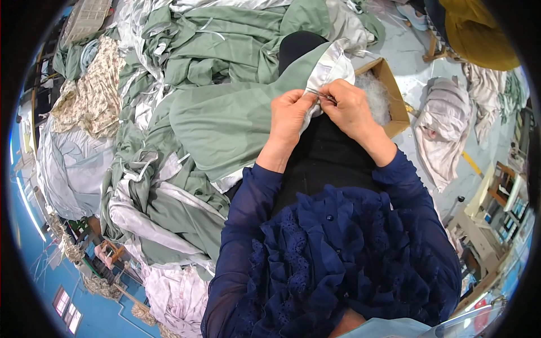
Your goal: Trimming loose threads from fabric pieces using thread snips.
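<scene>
A sage-green cloth with a white border is spread over my lap. My left hand is closed, pinching the cloth where the green meets the white border. Close beside it, my right hand is closed round a slim dark metal tool. The tool's tip points left and touches or nearly touches the cloth between both hands. It looks like thread snips or tweezers; my fingers cover most of it, so I cannot tell which.
An open cardboard box with white, wispy thread-like stuff stands right of my hands. Green and white cloth is heaped beyond and to the left. A floral cloth lies far left, a pale bundle on the floor at right.
</scene>
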The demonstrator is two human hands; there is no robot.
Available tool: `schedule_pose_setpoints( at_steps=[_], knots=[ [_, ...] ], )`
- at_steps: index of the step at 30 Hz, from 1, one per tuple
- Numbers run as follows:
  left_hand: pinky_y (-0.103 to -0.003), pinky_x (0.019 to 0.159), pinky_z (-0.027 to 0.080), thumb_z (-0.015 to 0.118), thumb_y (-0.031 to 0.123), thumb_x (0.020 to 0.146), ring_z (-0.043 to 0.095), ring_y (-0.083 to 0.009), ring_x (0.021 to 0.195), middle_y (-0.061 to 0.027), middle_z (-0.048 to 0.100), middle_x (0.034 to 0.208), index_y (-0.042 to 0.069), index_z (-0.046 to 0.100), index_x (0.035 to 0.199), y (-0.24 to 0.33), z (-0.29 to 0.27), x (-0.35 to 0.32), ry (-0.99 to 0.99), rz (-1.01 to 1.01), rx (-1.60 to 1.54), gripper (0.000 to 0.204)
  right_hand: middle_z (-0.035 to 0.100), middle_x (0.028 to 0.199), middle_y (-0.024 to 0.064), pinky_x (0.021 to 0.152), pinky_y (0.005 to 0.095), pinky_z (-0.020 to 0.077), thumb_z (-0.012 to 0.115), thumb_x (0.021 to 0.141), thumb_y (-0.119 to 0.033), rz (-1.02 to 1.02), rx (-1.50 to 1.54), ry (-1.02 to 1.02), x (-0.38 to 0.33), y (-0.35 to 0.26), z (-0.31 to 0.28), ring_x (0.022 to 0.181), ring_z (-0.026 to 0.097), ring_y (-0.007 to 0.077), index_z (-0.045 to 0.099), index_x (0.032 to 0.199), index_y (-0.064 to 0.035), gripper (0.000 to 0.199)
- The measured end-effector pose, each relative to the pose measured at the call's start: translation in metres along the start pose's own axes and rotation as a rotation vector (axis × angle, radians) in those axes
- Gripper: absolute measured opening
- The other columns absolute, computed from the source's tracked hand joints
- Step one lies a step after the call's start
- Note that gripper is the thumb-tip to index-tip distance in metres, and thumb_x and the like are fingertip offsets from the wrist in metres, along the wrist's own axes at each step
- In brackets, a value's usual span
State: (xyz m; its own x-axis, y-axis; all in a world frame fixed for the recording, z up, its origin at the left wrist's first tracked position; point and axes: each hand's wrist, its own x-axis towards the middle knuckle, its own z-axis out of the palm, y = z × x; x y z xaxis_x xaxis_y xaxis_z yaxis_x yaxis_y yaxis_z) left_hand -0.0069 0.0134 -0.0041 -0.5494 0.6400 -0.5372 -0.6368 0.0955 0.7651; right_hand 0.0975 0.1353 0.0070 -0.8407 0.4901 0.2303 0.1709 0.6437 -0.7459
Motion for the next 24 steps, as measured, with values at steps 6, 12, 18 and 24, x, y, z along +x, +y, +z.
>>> schedule_pose_setpoints(
  at_steps=[6, 12, 18, 24],
  knots=[
    [-0.021, 0.060, 0.044, 0.067, 0.007, 0.089, 0.056, -0.0051, 0.067, -0.0008, 0.066, 0.078, -0.007, 0.070, 0.088, -0.002, -0.001, 0.002, 0.009, 0.059, 0.040, 0.015, 0.062, 0.079, 0.0118, 0.059, 0.0375, 0.0502, 0.071, 0.069, 0.002, -0.063, -0.078, 0.002, 0.002, 0.000, 0.004, 0.068, 0.063, 0.0303, 0.061, 0.084, -0.0025, 0.018],
    [-0.021, 0.057, 0.042, 0.068, 0.009, 0.089, 0.054, -0.0042, 0.064, 0.0000, 0.066, 0.076, -0.004, 0.069, 0.088, -0.004, -0.003, 0.005, -0.009, -0.032, -0.045, 0.013, 0.059, 0.074, 0.0095, 0.053, 0.0331, 0.0460, 0.070, 0.070, 0.001, -0.025, -0.031, 0.160, -0.004, 0.012, 0.004, 0.060, 0.059, 0.0240, 0.060, 0.081, -0.0026, 0.016],
    [-0.021, 0.058, 0.043, 0.067, 0.008, 0.090, 0.056, -0.0046, 0.064, -0.0009, 0.067, 0.079, -0.005, 0.069, 0.090, 0.002, 0.001, 0.002, 0.003, -0.082, -0.101, 0.013, 0.059, 0.066, 0.0047, 0.051, 0.0267, 0.0411, 0.071, 0.078, -0.006, 0.298, 0.205, 0.135, -0.003, 0.001, -0.006, 0.054, 0.052, 0.0106, 0.064, 0.081, -0.0002, 0.009],
    [-0.021, 0.061, 0.045, 0.067, 0.008, 0.090, 0.057, -0.0053, 0.067, -0.0021, 0.067, 0.081, -0.005, 0.068, 0.092, 0.003, 0.003, 0.001, -0.017, -0.067, -0.112, 0.013, 0.060, 0.065, 0.0032, 0.051, 0.0253, 0.0404, 0.071, 0.080, -0.009, 0.398, 0.238, 0.011, -0.005, -0.003, -0.003, 0.057, 0.051, 0.0079, 0.066, 0.083, 0.0016, 0.012]
  ],
)
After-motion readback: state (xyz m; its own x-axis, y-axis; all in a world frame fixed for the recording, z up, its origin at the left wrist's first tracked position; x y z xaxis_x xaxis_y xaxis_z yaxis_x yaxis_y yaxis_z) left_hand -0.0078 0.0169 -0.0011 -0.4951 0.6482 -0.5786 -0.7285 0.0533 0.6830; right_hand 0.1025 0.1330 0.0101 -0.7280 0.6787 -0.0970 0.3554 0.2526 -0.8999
